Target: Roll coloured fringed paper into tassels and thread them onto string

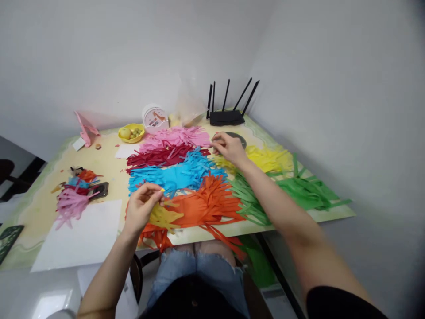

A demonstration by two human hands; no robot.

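Piles of cut paper strips cover the table [99, 166]: pink strips [172, 136], dark red strips [159, 156], blue strips [175, 173], orange strips [206, 204], yellow strips [268, 158] and green strips [299, 188]. My left hand [141, 207] hovers over the near edge, fingers pinched on yellow paper strips [164, 216]. My right hand [228, 147] reaches far across, fingertips pinched at the right end of the pink and red piles; what they hold is too small to name.
A black router [227, 116] stands in the far corner. A yellow bowl of fruit [131, 132], a white tub [154, 117] and a pink stand [85, 128] sit at the back. White sheets [83, 235], a phone [101, 189] and a small mixed strip bundle [71, 201] lie left.
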